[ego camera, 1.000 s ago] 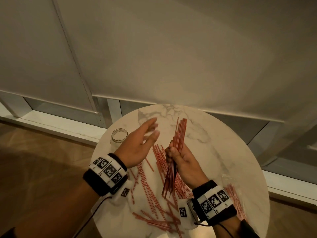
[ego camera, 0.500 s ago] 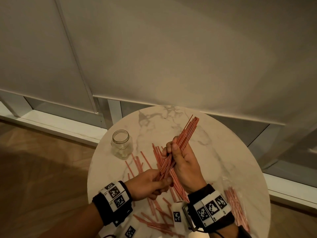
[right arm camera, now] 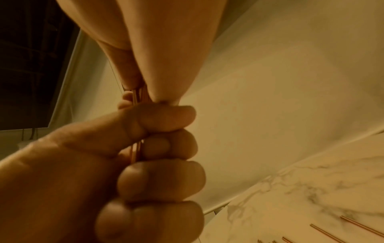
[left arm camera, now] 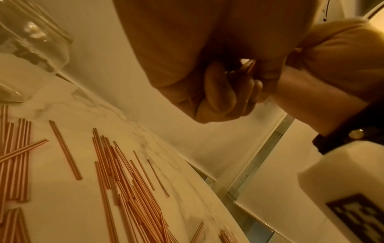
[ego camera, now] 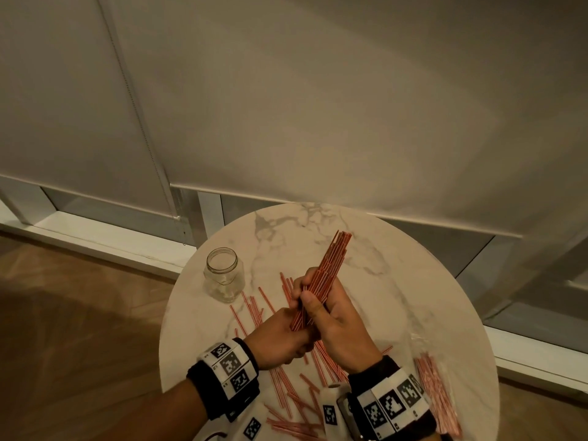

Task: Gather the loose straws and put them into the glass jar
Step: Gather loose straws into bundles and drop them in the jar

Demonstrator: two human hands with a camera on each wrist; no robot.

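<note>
A bundle of red-and-white straws [ego camera: 329, 265] points up and away over the round marble table [ego camera: 397, 281]. My right hand [ego camera: 334, 316] grips its middle, fingers [right arm camera: 166, 148] curled round the straws [right arm camera: 138, 93]. My left hand [ego camera: 281, 340] holds the bundle's lower end, fingers [left arm camera: 220, 92] curled, straw ends [left arm camera: 248, 66] showing inside. The empty glass jar [ego camera: 224, 275] stands upright at the table's left, apart from both hands, and shows in the left wrist view [left arm camera: 31, 47]. Several loose straws [ego camera: 251, 308] lie scattered under and before my hands [left arm camera: 124, 180].
A clear plastic bag with more straws [ego camera: 439, 399] lies at the table's right front edge. Lowered roller blinds [ego camera: 318, 106] and a window frame stand behind the table. Wooden floor [ego camera: 79, 329] lies to the left.
My left hand, open and raised near the jar a second ago, has dropped and taken the bundle's lower end. The bundle has tilted to the right in my right hand.
</note>
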